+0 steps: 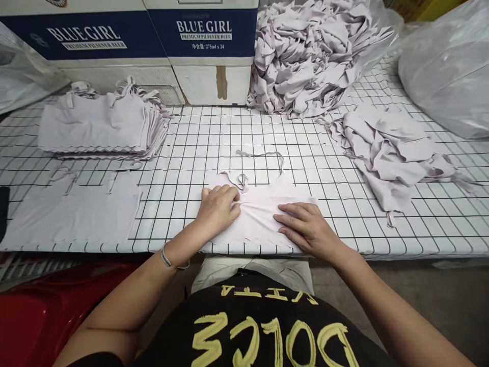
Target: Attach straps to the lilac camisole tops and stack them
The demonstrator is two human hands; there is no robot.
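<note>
A pale lilac camisole top [263, 204] lies flat at the near edge of the checked tablecloth [214, 137], its thin straps reaching away from me. My left hand [217, 208] rests on the garment's left side with fingers curled and pinching a fold of the fabric. My right hand [305, 224] lies flat on its right side, fingers stretched out and pressing the cloth down.
A neat stack of folded tops [99, 125] sits at the far left, a single flat top [76, 209] in front of it. Loose heaps of the same fabric lie at the back [309, 56] and right [389, 148]. Beer cartons [153, 35] and plastic bags [446, 71] border the table.
</note>
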